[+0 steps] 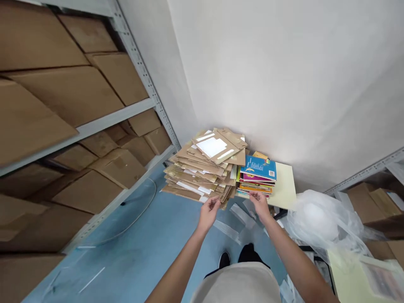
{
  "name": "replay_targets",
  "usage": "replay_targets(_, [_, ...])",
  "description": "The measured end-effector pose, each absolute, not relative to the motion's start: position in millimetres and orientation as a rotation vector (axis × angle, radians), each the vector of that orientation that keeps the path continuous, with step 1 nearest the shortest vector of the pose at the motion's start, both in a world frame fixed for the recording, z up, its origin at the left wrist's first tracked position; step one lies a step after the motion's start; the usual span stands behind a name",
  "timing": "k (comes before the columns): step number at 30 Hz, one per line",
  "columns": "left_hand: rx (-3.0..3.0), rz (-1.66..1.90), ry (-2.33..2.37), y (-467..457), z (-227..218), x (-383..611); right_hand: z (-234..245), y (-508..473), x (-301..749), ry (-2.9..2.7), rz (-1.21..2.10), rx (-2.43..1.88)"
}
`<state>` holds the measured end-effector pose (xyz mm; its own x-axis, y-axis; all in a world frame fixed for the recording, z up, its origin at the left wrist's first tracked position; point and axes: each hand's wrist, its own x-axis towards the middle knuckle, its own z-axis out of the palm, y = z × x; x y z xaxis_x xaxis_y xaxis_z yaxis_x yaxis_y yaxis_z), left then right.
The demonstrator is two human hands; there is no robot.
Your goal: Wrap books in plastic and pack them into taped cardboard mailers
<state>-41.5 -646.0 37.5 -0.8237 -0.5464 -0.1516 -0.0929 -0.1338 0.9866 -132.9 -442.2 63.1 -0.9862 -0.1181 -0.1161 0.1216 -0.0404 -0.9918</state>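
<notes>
A tall, untidy stack of flattened brown cardboard mailers rests in the corner by the white wall. Right beside it, a pile of colourful books with a blue cover on top lies on a pale yellow board. My left hand reaches to the front edge of the cardboard stack, fingers curled in a pinch close to its lowest sheets; what it grips is hidden. My right hand is at the front of the book pile, fingers bent towards the bottom books.
Grey metal shelving packed with brown cartons fills the left side. A blue floor holds loose clear plastic strips. Crumpled clear plastic wrap and more cartons lie at the right. My feet stand just below.
</notes>
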Motion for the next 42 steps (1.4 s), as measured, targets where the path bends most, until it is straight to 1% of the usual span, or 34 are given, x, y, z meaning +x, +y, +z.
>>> replay_targets(7, [0.785, -1.987, -1.648, -683, 57, -79, 85, -512, -214, 1.857, -2.183, -0.075])
replay_targets(10, [0.807, -1.973, -1.604, -698, 66, -107, 89, -541, -248, 1.768, -2.205, -0.024])
replay_targets(14, [0.913, -1.948, -1.547, -715, 78, -151, 86, -569, -292, 1.61, -2.235, 0.08])
replay_targets(17, [1.002, -1.941, -1.482, -723, 83, -182, 82, -581, -317, 1.502, -2.195, 0.213])
replay_targets(22, [1.116, -1.892, -1.463, -732, 77, -212, 70, -592, -340, 1.419, -2.107, 0.348])
replay_targets(26, [1.3, -1.751, -1.597, -741, 66, -218, 60, -599, -351, 1.365, -2.129, 0.49])
replay_targets(30, [1.269, -1.682, -1.701, -748, 61, -216, 52, -605, -355, 1.304, -2.201, 0.546])
replay_targets(34, [1.194, -1.752, -1.713, -753, 65, -204, 55, -609, -351, 1.279, -2.204, 0.504])
replay_targets(37, [1.097, -1.848, -1.708, -758, 72, -189, 63, -608, -344, 1.284, -2.273, 0.504])
replay_targets(42, [1.026, -1.908, -1.728, -773, 84, -150, 68, -589, -327, 1.272, -2.35, 0.484])
